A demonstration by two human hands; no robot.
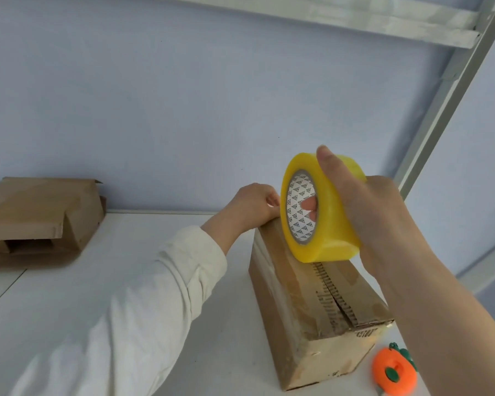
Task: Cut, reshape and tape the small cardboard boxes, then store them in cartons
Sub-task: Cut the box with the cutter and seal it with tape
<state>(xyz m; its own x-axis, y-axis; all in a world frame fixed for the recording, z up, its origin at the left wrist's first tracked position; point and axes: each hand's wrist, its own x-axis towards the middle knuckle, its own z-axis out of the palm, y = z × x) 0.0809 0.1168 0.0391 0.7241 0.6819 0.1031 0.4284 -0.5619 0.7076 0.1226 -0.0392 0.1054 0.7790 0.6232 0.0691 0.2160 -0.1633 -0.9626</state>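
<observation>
Working at a white worktop [69, 295] set against a pale blue wall [183, 110], with a metal frame [440, 124] slanting up past the right edge. Taping the small cardboard box [306, 324] lying near the worktop's right edge, with the long top seam [335, 298] gaping and showing ragged corrugation.

Gripping the yellow tape roll [326, 224] in the right hand [377, 212] — thumb over the outer rim, fingers hooked through the core — and holding it on edge against the box top, toward the far end. Pinching thumb and forefinger of the left hand [255, 204] together at the box's far top edge, seemingly on the tape end [273, 205], though the clear film is hard to make out.

Judging the risks from here:
- Letting the strip wander off the seam while drawing the roll toward the near edge, since the flaps are not lying flush.
- Trapping wrinkles if the flaps spring apart under the film.
- Losing the anchored end if the left pinch slips under the pull.
- Dragging the light box into the orange cutter [395, 372] sitting just beside its near right corner.

Leaving a second cardboard box [40, 212] by the back edge at the far left, well apart.
</observation>
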